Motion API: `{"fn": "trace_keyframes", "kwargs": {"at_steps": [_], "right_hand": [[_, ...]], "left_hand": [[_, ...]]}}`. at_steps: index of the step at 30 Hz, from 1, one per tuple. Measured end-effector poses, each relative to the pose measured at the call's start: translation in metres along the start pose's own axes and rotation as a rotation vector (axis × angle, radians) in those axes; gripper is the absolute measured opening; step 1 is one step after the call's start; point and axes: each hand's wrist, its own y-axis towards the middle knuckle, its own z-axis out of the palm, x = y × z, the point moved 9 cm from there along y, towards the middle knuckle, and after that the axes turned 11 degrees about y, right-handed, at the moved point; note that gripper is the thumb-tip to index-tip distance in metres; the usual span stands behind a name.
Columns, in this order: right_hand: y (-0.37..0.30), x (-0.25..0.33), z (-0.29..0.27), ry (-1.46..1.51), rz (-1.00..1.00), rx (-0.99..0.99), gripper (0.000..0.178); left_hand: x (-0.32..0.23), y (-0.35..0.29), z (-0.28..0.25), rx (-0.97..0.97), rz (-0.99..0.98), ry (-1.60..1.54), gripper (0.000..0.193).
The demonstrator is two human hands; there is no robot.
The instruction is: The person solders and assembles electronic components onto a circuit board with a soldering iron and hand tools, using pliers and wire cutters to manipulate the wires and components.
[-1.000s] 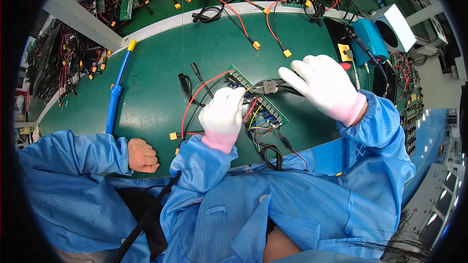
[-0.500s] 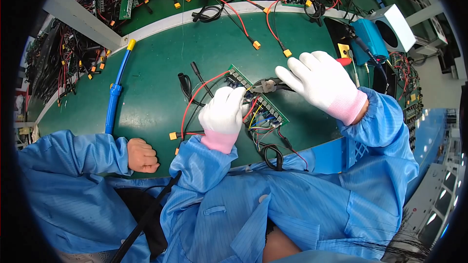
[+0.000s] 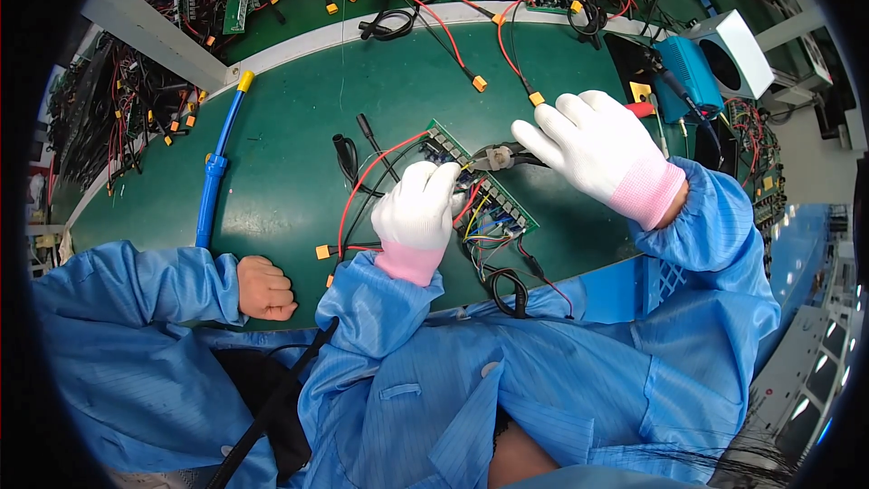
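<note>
A green circuit board (image 3: 506,203) with thin coloured wires and red and black leads lies on the green bench. White-gloved, my left hand (image 3: 417,204) is at the board's left side, its fingers pinched together; whatever is between them is hidden. My right hand (image 3: 599,152), also gloved in white, grips cutting pliers (image 3: 496,158) by their handles, a red handle end (image 3: 641,110) showing beyond the hand. The pliers' jaws are over the middle of the board, close to my left fingertips and a thin yellow wire.
A co-worker's bare closed hand (image 3: 265,289) rests at the bench edge on the left. Beyond it lies a blue tube-shaped tool with a yellow tip (image 3: 210,187). Boards and leads with yellow connectors (image 3: 479,83) are across the back. A teal soldering station (image 3: 686,75) stands at the right.
</note>
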Motion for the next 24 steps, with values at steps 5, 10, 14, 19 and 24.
{"fn": "trace_keyframes", "kwargs": {"at_steps": [5,10,14,19,24], "right_hand": [[0.0,0.0,0.002,0.004,-0.014,0.008,0.028],[0.0,-0.004,0.009,0.047,-0.014,0.089,0.029],[0.0,-0.006,0.013,0.074,-0.019,0.131,0.03],[0.0,-0.01,0.019,0.143,-0.016,0.199,0.033],[-0.005,-0.016,0.026,0.31,-0.028,0.256,0.04]], "left_hand": [[-0.001,-0.001,0.002,0.016,0.026,0.033,0.042],[-0.004,-0.003,0.003,0.007,0.071,0.1,0.041],[-0.005,-0.005,0.004,-0.006,0.101,0.129,0.039],[-0.007,-0.005,0.004,-0.024,0.13,0.145,0.037],[-0.008,-0.005,0.003,-0.06,0.178,0.144,0.035]]}}
